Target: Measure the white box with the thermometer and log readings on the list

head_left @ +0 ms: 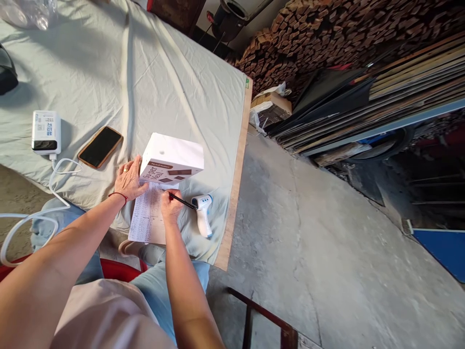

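Observation:
My right hand (171, 207) is closed around a black pen (186, 201), whose upper end points toward a white infrared thermometer (203, 218). Beneath that hand lies a sheet of paper (147, 215) covered in rows of small handwriting. My left hand (129, 183), with a ring and a red wrist string, rests by the sheet's top left corner. Its fingers are stretched out and apart, the tips against the left side of a white box (174, 150). The box stands at the top of the paper and hides its upper edge; its front carries brown print.
A smartphone (100, 147) lies left of the box. Beside it is a white power bank (47, 132) with a cable (54, 184) trailing off the table. Pale cloth (90, 92) covers the table. Stacked firewood (308, 36) and leaning boards (410, 87) stand right.

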A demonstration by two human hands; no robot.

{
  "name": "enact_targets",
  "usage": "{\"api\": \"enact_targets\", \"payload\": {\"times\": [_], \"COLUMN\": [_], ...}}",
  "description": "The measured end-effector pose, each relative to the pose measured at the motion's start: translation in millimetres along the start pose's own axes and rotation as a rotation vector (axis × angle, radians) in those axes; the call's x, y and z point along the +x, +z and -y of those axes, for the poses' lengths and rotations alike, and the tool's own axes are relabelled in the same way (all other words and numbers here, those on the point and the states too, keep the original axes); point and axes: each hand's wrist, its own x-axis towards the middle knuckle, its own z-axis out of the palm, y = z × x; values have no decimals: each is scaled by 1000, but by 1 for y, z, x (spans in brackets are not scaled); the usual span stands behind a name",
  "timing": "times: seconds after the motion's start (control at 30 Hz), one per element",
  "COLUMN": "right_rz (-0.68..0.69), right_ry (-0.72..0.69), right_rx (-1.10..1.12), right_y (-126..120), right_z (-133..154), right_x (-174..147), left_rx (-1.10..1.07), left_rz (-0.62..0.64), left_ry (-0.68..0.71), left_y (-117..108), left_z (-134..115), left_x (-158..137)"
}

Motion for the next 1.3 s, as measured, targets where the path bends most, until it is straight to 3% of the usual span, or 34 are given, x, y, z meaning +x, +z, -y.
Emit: {"api": "enact_targets", "payload": {"times": [0.23,0.37,0.47,0.53,0.63,0.77,0.9,0.97,1.07,1.17,1.3], "right_rz": [-27,-95,-143,-90,49,179,134,-10,-202,-95,19], "right_ry": [77,-148,-331,-386,-393,-335,-355,-251,98,278,226], "right_rx": [176,232,103,-50,-303,-494,-460,-456,-511,-494,-82], "right_y": [7,0,-18,-32,-45,-42,-43,-54,-81,-101,-95], "right_z": [9,13,9,5,3,10,12,6,-10,-22,-9], "right_x": [5,13,10,4,-6,-14,-11,-2,19,35,27], "left_rx": [-10,-26,-71,-102,-140,-172,-172,-156,-127,-117,-91], "left_rz": [-9,-20,-50,-70,-70,-91,-133,-136,-124,-131,-146], "left_ry": [-23,-58,-57,-28,-10,-40,-45,-35,-31,-41,-48], "left_y": [-10,-17,-22,-23,-25,-25,-22,-21,-19,-17,-17], "left_z": [3,9,11,9,5,5,10,13,15,15,12], "left_x": [6,18,28,31,32,32,32,32,31,30,28]}}
